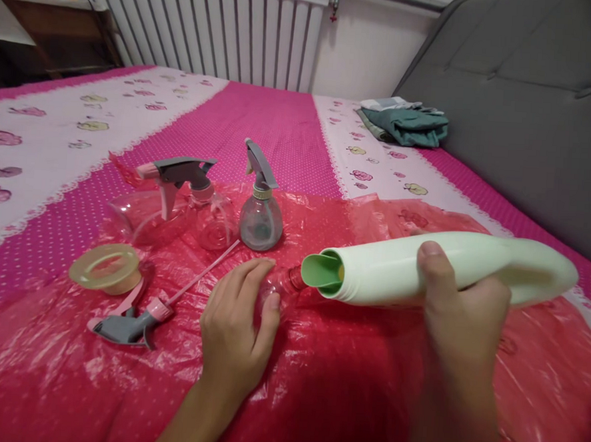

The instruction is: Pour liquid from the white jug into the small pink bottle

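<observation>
My left hand [239, 317] is wrapped round a clear spray bottle [276, 288] without its head, whose neck points toward the right. Most of that bottle is hidden by my fingers. In my right hand [458, 301] is a pale green detergent bottle [387, 266], tipped nearly level, with its green pouring spout right at the clear bottle's neck. I cannot tell whether liquid flows. A loose grey and pink spray head [129, 324] with a long pink tube lies left of my left hand.
A small round spray bottle [261, 222] stands beyond my left hand. Beside it is a clear bottle with a grey and pink trigger [181, 174]. A yellowish funnel-like ring [106, 266] sits at left. Red plastic sheeting [346, 377] covers the bed; folded clothes [406, 124] lie farther back.
</observation>
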Demonstrator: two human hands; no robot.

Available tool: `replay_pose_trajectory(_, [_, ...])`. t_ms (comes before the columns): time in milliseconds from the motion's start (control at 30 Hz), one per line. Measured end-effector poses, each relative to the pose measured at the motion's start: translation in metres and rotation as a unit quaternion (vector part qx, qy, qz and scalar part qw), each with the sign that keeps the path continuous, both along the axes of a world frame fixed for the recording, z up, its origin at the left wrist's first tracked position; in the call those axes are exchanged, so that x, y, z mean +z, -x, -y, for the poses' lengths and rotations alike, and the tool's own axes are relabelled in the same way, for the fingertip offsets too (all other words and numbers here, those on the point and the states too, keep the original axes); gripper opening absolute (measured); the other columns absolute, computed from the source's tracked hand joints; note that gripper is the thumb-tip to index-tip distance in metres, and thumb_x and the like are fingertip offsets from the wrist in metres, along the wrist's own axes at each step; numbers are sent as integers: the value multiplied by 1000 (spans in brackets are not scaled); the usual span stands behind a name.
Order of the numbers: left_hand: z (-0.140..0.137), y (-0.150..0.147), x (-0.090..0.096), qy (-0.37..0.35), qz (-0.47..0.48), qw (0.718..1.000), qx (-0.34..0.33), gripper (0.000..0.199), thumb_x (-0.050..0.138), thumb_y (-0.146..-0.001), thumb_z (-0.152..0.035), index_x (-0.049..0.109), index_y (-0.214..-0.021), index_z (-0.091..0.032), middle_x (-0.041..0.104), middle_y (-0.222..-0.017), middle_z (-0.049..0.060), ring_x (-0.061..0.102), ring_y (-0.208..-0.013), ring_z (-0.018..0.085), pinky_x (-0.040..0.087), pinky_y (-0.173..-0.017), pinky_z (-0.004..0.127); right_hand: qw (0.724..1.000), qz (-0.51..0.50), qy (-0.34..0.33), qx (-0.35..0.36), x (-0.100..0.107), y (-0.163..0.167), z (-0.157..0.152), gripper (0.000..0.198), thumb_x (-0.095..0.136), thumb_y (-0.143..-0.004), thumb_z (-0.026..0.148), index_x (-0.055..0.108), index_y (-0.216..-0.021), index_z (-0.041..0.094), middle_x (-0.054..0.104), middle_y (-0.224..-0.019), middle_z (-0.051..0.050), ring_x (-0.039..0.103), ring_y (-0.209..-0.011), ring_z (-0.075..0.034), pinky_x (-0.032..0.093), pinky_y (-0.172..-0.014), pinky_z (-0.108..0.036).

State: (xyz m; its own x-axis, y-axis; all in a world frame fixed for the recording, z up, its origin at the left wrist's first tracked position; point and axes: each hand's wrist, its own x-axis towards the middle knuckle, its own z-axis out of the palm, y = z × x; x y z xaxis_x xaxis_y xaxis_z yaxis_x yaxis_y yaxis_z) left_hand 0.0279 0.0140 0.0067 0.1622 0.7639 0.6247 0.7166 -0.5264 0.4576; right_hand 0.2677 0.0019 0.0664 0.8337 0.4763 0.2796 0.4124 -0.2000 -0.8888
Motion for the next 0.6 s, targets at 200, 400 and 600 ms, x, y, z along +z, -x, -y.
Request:
replay_pose_trajectory(200, [0, 0, 0, 1, 4, 1000, 2, 34, 41, -114, -34, 65, -134, -19, 75, -129, 12, 72, -116, 30, 56, -97, 44, 1000, -7, 6, -7, 4, 2, 0, 78, 66, -54, 81, 74, -93, 14, 74, -97, -17, 71, -99, -38, 54, -103, -59])
replay_pose_trajectory(400, [0, 0, 0, 0, 3, 1000, 1, 35, 41, -114, -34, 65, -135, -19, 75, -129, 12, 72, -116, 29, 56, -97, 43, 1000, -7, 9, -6, 3, 1, -1, 81, 65, -56, 83, 76, -97, 14, 75, -102, -16, 71, -102, -38, 54, -104, -60])
replay_pose_trajectory(600, [0, 0, 0, -3, 4, 1000, 2, 36, 41, -114, -35, 65, -134, -19, 75, -129, 12, 72, -115, 29, 56, -97, 43, 1000, -9, 9, -8, 3, 0, 0, 80, 65, -54, 83, 75, -95, 15, 75, -101, -17, 71, -102, -38, 53, -105, -61])
